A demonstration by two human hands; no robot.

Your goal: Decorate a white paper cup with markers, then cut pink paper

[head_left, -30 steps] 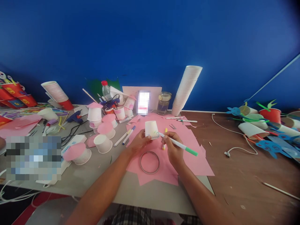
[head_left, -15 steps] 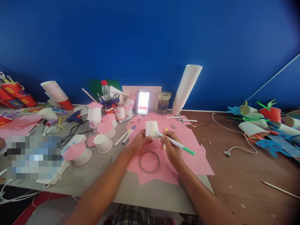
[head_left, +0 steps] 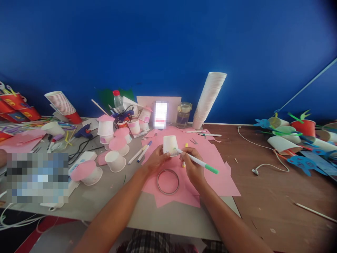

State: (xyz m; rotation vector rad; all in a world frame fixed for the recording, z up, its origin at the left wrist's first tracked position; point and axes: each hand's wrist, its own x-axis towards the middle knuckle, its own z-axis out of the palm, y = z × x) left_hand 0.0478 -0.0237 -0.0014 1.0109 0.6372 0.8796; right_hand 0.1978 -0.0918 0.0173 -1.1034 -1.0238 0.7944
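My left hand (head_left: 157, 159) is closed around the lower left side of a white paper cup (head_left: 170, 143), which is upside down and has small drawn marks near its rim. A white marker with a green end (head_left: 201, 162) is pinched in my right hand (head_left: 193, 165), its tip at the cup's right side. Pink paper (head_left: 210, 168) lies beneath both hands. On it, below the cup, rests a thin round ring (head_left: 158, 182). A yellow marker (head_left: 184, 164) lies partly hidden behind my right hand.
Several cups with pink paper tops (head_left: 84, 170) stand at the left, near a power strip (head_left: 83, 160) and a glue gun (head_left: 83, 131). Behind are a lidded jar (head_left: 184, 117) and a leaning stack of paper cups (head_left: 210, 100). A white cable (head_left: 271, 167) crosses the brown table on the right.
Almost nothing differs. The marker's tip has shifted very slightly on the cup, and more dark strokes show near its rim.
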